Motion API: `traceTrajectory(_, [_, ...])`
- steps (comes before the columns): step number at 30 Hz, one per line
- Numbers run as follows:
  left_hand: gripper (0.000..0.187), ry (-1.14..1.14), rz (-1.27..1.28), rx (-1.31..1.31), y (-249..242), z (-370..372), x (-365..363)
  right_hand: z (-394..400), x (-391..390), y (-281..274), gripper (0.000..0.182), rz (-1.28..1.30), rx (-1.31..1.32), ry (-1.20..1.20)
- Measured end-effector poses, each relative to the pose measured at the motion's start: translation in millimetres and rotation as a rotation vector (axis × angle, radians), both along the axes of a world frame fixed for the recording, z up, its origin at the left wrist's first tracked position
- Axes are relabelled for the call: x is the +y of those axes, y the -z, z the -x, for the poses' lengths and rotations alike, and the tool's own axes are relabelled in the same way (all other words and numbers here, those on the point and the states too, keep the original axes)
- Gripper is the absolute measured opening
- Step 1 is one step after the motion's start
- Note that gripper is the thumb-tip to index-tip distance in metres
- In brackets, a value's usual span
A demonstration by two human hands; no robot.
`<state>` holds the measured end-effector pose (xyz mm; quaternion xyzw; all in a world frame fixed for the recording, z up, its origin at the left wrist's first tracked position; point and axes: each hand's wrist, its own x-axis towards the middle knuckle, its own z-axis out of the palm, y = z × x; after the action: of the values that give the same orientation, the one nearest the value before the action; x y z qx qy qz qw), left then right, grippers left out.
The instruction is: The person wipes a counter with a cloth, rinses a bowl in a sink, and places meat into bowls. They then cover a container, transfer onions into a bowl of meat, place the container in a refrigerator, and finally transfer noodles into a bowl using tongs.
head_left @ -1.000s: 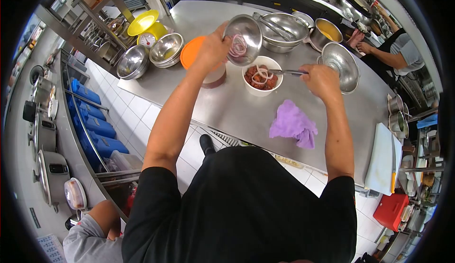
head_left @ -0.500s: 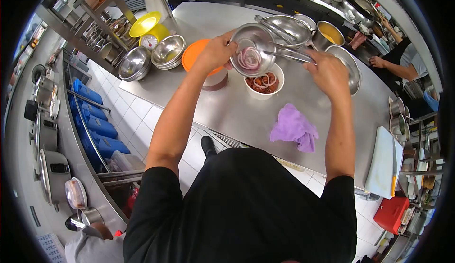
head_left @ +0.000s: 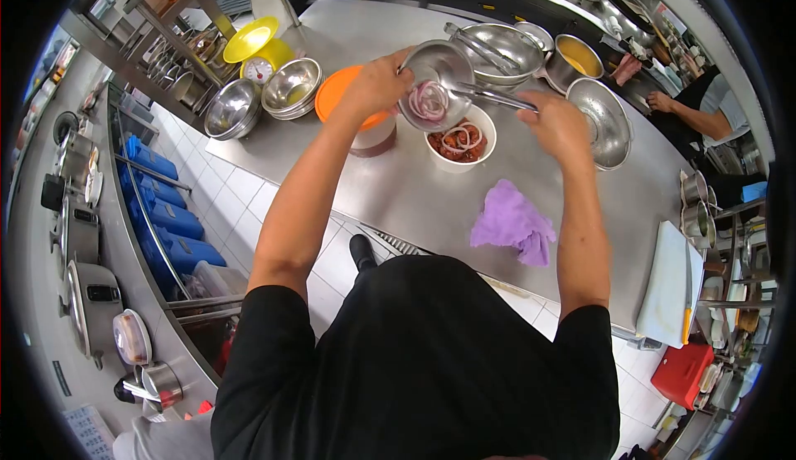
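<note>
My left hand (head_left: 382, 87) grips the rim of a steel mixing bowl (head_left: 439, 62), which is tilted toward me above the table. Sliced red onion rings (head_left: 429, 101) lie at its lower side. Metal tongs (head_left: 497, 96) are in my right hand (head_left: 557, 123), their tips reaching into the bowl. Just below stands a white tub (head_left: 489, 149) with reddish-brown pieces of food (head_left: 458, 147) and a few onion rings on top. A container with an orange lid (head_left: 333, 94) stands beside my left hand.
A purple cloth (head_left: 514, 224) lies on the steel table (head_left: 398, 199). Steel bowls (head_left: 292, 87), a yellow scale (head_left: 257, 66) and a pot of yellow liquid (head_left: 578, 58) stand around it. A cutting board with a knife (head_left: 670, 282) is at right. Another person's arm (head_left: 690, 120) shows beyond.
The bowl has shifted slightly left, and my right hand with the tongs has moved a little left too. The tub and cloth stay in place.
</note>
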<state>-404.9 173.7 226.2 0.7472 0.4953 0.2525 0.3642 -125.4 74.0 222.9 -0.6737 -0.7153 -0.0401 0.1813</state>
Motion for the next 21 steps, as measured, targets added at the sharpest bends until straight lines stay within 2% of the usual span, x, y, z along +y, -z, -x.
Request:
traceTrajectory(4, [0.049, 0.027, 0.031, -0.008, 4, -4, -1, 11, 10, 8, 0.032, 0.035, -0.073, 0.003])
traceTrajectory(7, [0.048, 0.006, 0.005, -0.006, 3, 1, -1, 6, 2, -1, 0.032, 0.110, -0.008, 0.046])
traceTrajectory(9, [0.048, 0.002, -0.234, 0.064, 19, 7, 8, 0, -12, -4, 0.030, 0.108, 0.041, 0.030])
traceTrajectory(11, [0.048, -0.011, -0.365, 0.096, 26, 9, 24, -5, -21, -12, 0.028, 0.159, 0.089, 0.044])
traceTrajectory(13, [0.049, -0.038, -0.379, 0.101, 28, 12, 33, -7, -28, -17, 0.025, 0.270, 0.145, 0.080])
traceTrajectory(16, [0.052, -0.073, -0.250, 0.127, 1, 11, 21, -25, -22, 9, 0.024, 0.361, 0.143, 0.051])
traceTrajectory(21, [0.053, -0.074, -0.227, 0.086, -9, 10, 24, -13, -15, 17, 0.028, 0.370, 0.044, 0.064])
